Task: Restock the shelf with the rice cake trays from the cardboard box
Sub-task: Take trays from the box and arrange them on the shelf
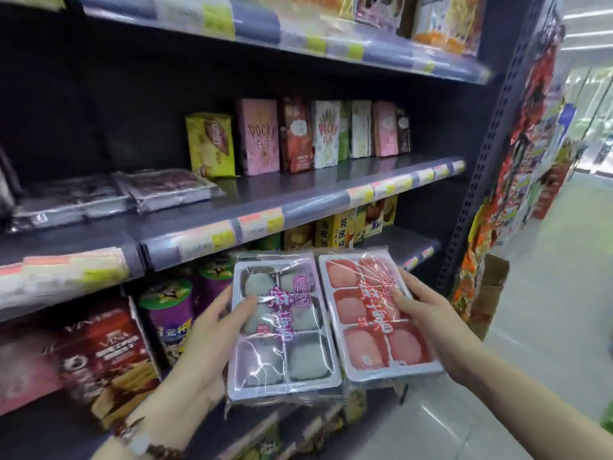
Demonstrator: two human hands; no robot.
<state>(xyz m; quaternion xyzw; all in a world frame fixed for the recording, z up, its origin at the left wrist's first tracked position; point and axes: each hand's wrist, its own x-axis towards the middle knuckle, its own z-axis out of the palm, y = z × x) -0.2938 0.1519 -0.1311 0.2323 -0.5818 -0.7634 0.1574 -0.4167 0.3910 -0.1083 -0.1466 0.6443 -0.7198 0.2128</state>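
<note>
**Head view: two rice cake trays held side by side before the snack shelves**

Head camera is looking down along a dark shop shelving unit, with a pale tiled floor stretching away on the right and hanging snack packets (pixel 530 134) crowding the end of the unit. The middle shelf (pixel 298 207) is carrying flat dark-wrapped trays (pixel 112 194) on its left half and upright Pocky boxes (pixel 262 137) toward the back right; its front part between them is lying bare.

Both trays are being held in the air below that shelf's front edge, touching along their long sides. The left hand (pixel 205 330) is gripping the purple tray (pixel 282 327) by its left edge, thumb lying on the film over the top. The right hand (pixel 428 313) is gripping the red tray (pixel 374 313) by its right edge, thumb also on top. Each tray is showing two columns of three cakes, face up, with its long axis running away from the person toward the shelves and leaning slightly left (the print is reading top to bottom down the middle).

Under the trays, purple canisters with green lids (pixel 166 307) and a red box (pixel 109 353) are standing on the lower shelf. A cardboard box (pixel 491 287) is sitting on the floor just past the unit's end. A beaded bracelet (pixel 146 439) is circling the left wrist.
</note>
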